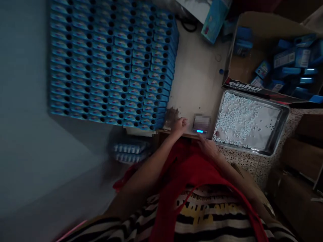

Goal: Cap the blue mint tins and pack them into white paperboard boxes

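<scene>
A small digital scale (pixel 202 122) with a lit blue display lies near the front edge of the table; its top is blurred out. Just left of it is my left hand (pixel 180 124), its fingers curled together over the tabletop; whether anything is inside them is too small to see. My right hand (pixel 208 146) reaches up from below the scale, a finger stretched out to its front edge by the display. Right of the scale, a metal tray (pixel 274 149) bears many small pale beads or pellets (pixel 234 117), mostly on its left side.
Tall rows of blue boxes (pixel 113 67) fill the table's left side. An open cardboard box (pixel 233 64) with loose blue packs stands at the back right. A blue packet (pixel 214 22), black scissor-like handles (pixel 189 26) and a blue cap (pixel 221 71) lie farther back. Brown cartons (pixel 294 188) stand right.
</scene>
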A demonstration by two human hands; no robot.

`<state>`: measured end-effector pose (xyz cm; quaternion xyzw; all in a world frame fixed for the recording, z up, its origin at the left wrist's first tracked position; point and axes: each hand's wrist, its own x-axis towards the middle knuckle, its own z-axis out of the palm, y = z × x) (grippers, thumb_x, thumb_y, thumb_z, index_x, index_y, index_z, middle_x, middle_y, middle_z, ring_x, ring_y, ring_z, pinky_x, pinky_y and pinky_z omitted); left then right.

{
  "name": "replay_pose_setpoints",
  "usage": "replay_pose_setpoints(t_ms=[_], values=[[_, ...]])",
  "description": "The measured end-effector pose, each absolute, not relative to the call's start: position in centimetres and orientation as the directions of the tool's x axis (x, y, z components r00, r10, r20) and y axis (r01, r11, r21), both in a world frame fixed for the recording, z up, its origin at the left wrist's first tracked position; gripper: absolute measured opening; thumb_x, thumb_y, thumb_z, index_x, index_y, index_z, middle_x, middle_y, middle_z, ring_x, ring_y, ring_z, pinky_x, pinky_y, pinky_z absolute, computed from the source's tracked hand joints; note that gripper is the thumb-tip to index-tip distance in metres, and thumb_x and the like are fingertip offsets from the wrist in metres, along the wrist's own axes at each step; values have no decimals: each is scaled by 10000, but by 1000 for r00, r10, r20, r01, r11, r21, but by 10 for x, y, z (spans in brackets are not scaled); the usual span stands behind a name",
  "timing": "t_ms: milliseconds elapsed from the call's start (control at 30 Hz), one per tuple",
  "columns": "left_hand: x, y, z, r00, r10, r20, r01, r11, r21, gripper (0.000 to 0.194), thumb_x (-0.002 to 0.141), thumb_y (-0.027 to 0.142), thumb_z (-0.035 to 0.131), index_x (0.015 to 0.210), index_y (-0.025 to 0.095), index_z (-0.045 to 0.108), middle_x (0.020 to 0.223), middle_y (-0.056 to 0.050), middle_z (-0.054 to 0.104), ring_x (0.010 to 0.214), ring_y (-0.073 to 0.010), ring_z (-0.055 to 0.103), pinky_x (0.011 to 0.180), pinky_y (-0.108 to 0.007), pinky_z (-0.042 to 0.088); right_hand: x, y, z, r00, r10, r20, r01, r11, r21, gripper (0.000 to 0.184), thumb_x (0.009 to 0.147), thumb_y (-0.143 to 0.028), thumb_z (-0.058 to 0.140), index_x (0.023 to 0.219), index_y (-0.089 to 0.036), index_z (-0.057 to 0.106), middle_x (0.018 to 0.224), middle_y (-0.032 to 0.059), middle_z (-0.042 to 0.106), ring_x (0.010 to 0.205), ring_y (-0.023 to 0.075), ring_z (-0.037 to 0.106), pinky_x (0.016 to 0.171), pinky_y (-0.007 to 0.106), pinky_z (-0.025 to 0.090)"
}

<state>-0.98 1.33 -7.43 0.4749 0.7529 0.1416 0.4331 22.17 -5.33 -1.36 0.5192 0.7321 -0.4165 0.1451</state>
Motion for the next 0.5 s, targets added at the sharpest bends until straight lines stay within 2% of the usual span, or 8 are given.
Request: replay_pose_setpoints(t_ms=[67,133,333,500], values=[[-24,-5,-70,-169,822,-543,565,532,630,347,787,292,698,1106,155,702,955,-96,752,878,-233,739,855,-364,600,195,-48,-16,-398,560,-726,915,179,-362,676,1125,-417,363,1742,-266,131,1216,134,790,1061,277,771,913,373,567],[-42,-23,-63,-166,813,-558,549,546,633,367,808,298,683,1151,168,695,1005,-93,763,944,-232,743,911,-368,595,183,-45,-20,-380,538,-753,925,208,-318,695,1126,-427,368,1745,-263,97,1216,142,789,1068,287,773,914,382,570],[-91,-59,-40,-170,783,-599,544,581,605,368,859,360,685,1188,197,686,1077,-92,782,978,-248,748,972,-408,582,176,-39,-34,-372,568,-735,928,213,-305,680,1126,-474,345,1740,-285,120,1245,133,781,1056,287,770,914,406,582],[-101,-81,-30,-240,730,-640,516,654,553,371,861,274,710,1225,204,697,1114,-93,782,984,-247,746,992,-403,573,171,-45,-40,-359,598,-717,933,232,-273,692,1111,-476,364,1737,-252,171,1263,163,770,1017,279,776,891,389,589]])
